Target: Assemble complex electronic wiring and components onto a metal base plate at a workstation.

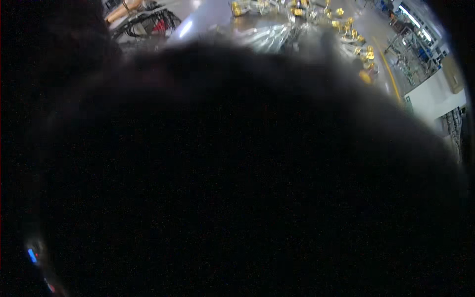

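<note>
A dark, blurred shape (pixel 237 188) very close to the camera covers most of the head view. What it is I cannot make out. Neither my left hand nor my right hand can be told apart in the picture. Past its upper edge lie several yellow-ended parts (pixel 370 52) and a heap of shiny, clear or silvery material (pixel 277 37). Anything my hands hold or touch is hidden.
At the upper left is a tangle of black cable-like strands (pixel 143 24) with something red in it. A yellow line (pixel 388 69) runs along the floor at the right. Beyond it stands a white panel (pixel 433 96) with a brown box (pixel 452 74).
</note>
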### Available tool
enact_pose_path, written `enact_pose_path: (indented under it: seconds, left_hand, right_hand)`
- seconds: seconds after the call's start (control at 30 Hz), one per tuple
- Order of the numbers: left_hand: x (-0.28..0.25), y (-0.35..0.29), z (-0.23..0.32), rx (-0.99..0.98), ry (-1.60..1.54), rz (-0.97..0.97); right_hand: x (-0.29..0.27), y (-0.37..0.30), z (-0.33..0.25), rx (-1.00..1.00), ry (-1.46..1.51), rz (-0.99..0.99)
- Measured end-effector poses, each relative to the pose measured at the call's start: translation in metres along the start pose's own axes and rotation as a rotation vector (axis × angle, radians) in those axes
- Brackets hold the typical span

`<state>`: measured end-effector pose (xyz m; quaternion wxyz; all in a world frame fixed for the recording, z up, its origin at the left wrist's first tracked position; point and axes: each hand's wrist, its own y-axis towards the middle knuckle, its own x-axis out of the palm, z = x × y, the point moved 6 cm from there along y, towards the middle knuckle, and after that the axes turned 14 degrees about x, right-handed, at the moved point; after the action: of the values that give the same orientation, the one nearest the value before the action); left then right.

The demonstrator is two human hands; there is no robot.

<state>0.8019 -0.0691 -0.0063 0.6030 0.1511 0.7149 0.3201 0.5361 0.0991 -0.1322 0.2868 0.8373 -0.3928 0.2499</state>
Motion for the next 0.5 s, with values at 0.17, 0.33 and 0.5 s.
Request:
enact_pose_path:
  seconds: [0.17,0.33,0.5]
  left_hand:
    - [0.01,-0.006,0.017,-0.029,-0.014,-0.019]
    - [0.014,-0.005,0.023,-0.03,-0.063,0.001]
    - [-0.017,-0.009,0.026,-0.017,-0.062,0.082]
  right_hand:
    - [0.002,-0.013,0.012,0.029,0.029,0.047]
    - [-0.01,-0.022,0.005,0.001,-0.004,0.195]
    - [0.005,-0.001,0.016,0.022,-0.02,0.288]
